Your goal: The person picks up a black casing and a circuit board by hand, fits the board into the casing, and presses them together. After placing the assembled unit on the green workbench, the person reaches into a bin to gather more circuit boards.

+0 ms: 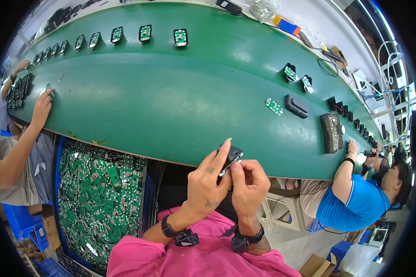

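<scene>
A small black plastic housing (235,153) is gripped in my left hand (203,184), its fingers closed around it just above the table's front edge. A light strip shows along the housing's lower edge, perhaps part of a circuit board. Against that edge my right hand (249,187) is closed, thumb and forefinger pinched together; what lies between them is hidden. To the right on the table lie a loose green circuit board (273,106) and a black plastic housing shell (296,106). Farther back sit two black housings (290,73) with green boards in them.
A green table (148,101) spans the view, a row of housings with boards (145,33) along its far side. A worn dark block (332,133) stands at right. A blue bin (58,184) of circuit boards is below left. Co-workers sit at left and right (356,203).
</scene>
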`<state>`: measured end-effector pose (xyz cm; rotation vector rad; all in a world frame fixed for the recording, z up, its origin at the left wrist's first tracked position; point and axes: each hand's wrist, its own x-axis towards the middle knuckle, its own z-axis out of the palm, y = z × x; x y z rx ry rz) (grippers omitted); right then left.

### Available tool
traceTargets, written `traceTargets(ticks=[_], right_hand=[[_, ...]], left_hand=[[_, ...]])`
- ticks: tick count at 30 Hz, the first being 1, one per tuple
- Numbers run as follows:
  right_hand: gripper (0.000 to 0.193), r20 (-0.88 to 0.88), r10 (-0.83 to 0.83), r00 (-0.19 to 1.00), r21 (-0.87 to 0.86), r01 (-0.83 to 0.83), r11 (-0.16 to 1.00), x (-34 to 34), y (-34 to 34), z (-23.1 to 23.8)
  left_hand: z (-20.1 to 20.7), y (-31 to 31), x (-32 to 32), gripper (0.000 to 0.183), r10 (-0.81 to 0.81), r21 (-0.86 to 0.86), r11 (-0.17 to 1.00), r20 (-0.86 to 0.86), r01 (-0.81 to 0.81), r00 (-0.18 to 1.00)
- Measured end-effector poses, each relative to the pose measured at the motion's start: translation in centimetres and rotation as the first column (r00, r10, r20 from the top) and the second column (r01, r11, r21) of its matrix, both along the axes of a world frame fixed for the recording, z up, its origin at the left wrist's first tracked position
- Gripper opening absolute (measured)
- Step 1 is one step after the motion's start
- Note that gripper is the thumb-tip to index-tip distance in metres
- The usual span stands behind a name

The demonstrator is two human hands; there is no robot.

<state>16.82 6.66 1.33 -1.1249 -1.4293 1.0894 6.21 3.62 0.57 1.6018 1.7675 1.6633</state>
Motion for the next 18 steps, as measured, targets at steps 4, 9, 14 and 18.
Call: traceTargets(ticks=[4,9,14,18], right_hand=[[0.007,0.028,0.021,0.999,0.181,-0.026,0.983,-0.1,-0.5,-0.4],[0.003,-0.138,0.025,0.99,0.044,-0.02,0.999,0.0,-0.1,0.3],[0.002,-0.102,0.054,0.993,0.032,-0.051,0.998,0.4,-0.2,0.7],[0.005,-0.192,0.07,0.979,-0.159,-0.101,0.982,0.2,-0.8,1.7]], left_hand=[[0.5,-0.6,-0.7,0.061,-0.113,-0.201,0.926,0.657,0.318,0.745],[0.9,-0.6,-0.7,0.061,-0.137,-0.123,0.932,0.752,0.341,0.644],[-0.2,-0.7,-0.3,0.058,-0.126,-0.116,0.954,0.683,0.277,0.72],[-0.1,-0.6,0.0,0.058,-0.122,-0.103,0.956,0.713,0.276,0.69]])
